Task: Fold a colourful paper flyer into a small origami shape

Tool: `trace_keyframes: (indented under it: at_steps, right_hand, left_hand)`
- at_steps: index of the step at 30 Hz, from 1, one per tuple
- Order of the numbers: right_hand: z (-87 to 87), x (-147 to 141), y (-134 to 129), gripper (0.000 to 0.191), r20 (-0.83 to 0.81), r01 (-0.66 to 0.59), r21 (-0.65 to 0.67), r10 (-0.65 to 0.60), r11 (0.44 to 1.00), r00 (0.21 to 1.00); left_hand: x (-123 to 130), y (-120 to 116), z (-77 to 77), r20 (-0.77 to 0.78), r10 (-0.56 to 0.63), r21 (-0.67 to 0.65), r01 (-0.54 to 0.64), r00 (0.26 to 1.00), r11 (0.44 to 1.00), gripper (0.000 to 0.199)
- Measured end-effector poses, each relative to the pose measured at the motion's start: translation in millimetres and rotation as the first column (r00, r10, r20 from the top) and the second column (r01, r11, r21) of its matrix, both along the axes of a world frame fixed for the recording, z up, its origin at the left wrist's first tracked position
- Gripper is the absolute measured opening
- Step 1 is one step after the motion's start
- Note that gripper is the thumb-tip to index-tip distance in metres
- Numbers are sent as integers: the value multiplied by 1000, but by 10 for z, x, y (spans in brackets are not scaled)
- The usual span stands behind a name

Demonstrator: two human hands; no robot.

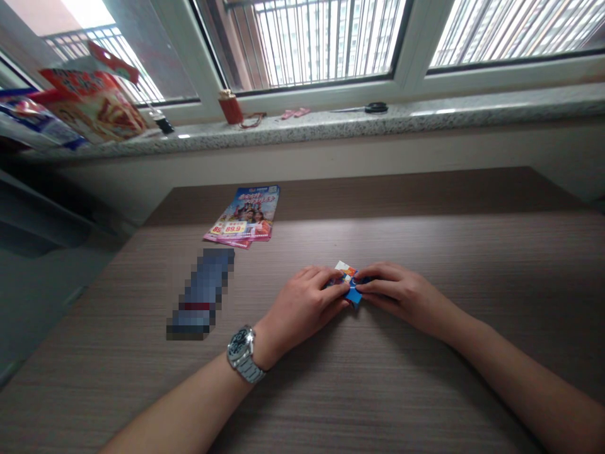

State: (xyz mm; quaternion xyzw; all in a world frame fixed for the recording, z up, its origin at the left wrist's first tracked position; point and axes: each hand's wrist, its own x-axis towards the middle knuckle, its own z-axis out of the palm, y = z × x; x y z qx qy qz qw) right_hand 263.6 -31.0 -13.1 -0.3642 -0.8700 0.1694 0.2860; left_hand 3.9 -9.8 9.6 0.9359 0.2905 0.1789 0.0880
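Observation:
A small folded piece of colourful printed paper (352, 293) lies near the middle of the table, showing blue, white, orange and red parts. My left hand (307, 299) grips its left side, thumb and fingers pressed on it. From the right, my right hand (401, 290) pinches the opposite edge, with fingertips close to those of the left. Parts of the paper are hidden under the fingers of both hands. A silver watch (246, 354) is on my left wrist.
Printed flyers (250, 214) lie stacked on the brown table (425, 391), above a pixelated dark blue object (201, 293). On the stone windowsill (331, 126) are scissors (373, 108), pink pieces (295, 113), a red container (230, 108) and snack bags (94, 101).

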Motion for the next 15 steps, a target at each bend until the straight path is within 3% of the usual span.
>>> trace_keyframes:
  at_steps: [15]
  right_hand:
    - [53, -35, -15, 17, 1, -13, 23, 12, 1000, 1000]
  left_hand:
    - [-11, -6, -47, 58, -6, -6, 7, 998, 1000, 18]
